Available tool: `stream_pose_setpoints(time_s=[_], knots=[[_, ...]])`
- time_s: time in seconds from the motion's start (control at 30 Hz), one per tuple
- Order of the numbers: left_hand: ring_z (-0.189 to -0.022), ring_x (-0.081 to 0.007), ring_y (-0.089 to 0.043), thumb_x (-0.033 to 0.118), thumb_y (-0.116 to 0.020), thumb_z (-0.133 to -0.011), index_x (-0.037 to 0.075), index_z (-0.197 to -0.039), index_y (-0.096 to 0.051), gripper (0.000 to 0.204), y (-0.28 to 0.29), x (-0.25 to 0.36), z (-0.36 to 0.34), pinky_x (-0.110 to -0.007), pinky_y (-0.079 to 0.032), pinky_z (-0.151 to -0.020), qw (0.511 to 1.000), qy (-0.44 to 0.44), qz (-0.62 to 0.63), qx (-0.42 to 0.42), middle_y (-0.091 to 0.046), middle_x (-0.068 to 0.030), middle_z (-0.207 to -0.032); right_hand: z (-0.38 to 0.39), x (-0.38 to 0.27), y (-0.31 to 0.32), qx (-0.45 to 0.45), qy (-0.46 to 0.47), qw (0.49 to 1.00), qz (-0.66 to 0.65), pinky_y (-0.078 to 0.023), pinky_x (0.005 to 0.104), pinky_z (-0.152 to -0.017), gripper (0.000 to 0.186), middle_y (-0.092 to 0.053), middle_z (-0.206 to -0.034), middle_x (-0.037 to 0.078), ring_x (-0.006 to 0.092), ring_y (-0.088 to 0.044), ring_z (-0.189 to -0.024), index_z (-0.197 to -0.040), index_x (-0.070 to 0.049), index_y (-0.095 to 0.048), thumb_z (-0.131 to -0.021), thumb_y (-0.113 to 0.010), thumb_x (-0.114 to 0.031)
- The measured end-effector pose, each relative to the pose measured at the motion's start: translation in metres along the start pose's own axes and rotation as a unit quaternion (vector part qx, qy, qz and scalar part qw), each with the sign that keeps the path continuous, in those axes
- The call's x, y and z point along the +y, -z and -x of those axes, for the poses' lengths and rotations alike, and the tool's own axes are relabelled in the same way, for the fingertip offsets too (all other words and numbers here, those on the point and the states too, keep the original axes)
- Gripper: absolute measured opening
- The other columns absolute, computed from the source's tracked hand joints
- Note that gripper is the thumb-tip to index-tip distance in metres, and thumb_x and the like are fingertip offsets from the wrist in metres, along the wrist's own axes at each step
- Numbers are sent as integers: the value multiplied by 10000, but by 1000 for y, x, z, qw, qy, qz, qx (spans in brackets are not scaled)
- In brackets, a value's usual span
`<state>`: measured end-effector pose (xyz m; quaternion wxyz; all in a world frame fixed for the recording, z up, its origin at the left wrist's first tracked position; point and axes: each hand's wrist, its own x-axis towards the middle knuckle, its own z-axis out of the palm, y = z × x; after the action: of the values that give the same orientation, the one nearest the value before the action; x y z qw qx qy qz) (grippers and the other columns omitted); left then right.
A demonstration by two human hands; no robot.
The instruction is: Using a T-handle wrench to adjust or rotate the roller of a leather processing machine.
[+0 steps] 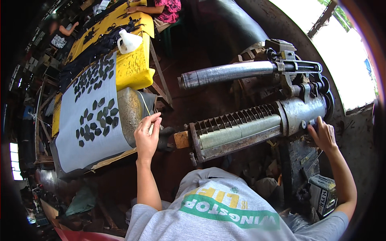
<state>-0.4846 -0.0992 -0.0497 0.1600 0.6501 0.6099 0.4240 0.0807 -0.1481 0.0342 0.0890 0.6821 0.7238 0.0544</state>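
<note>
My left hand (147,135) is pinched around a thin pale stick (143,102), or possibly a cord, which rises from the fingers beside a rough grey block (129,112). What lies inside the fingers is mostly hidden. At the far end of a heavy metal machine (303,110), my right hand (324,135) is curled against the cylinder's near side, one finger extended upward. A small dark bluish piece shows at its fingertips, too little of it to name. The machine has a coiled spring (237,117) over a metal trough and a curved, shiny arm (229,74) above.
Small dark leaf-like pieces (105,116) lie spread on a grey sheet (76,154) at left. Behind it, a yellow-covered table (134,64) bears a white funnel-shaped container (129,41) and black scraps. Two people sit beyond. A box (323,193) stands below my right arm.
</note>
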Motion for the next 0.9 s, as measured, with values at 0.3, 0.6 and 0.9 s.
stream_pose_setpoints(time_s=[0.3, 0.6, 0.9], knots=[[-817, -206, -663, 78, -623, -867, 26, -977, -659, 127, -5, -13, 8, -304, -505, -722, 1000, 18, -4, 5, -683, -98, -898, 12, 7, -25, 86, 30, 996, 25, -434, 436, -627, 346, -598, -832, 188, 358, -594, -695, -1059, -5, -513, -835, -569, -263], [-855, -263, -636, 101, -626, -856, 55, -961, -670, 122, -3, -3, -6, -345, -487, -765, 1000, 5, 11, 11, -677, -98, -897, -8, -3, 2, 4, 92, 993, 78, -446, 437, -657, 406, -601, -847, 217, 363, -582, -695, -929, 14, -537, -865, -576, -385], [-822, -280, -633, 111, -625, -861, 51, -962, -661, 124, 6, -29, 18, -358, -486, -734, 999, 30, -3, 32, -666, -111, -870, 10, 49, -45, 17, 80, 996, 40, -406, 422, -820, 363, -571, -1064, 216, 356, -559, -883, -1166, 35, -485, -870, -502, -174]])
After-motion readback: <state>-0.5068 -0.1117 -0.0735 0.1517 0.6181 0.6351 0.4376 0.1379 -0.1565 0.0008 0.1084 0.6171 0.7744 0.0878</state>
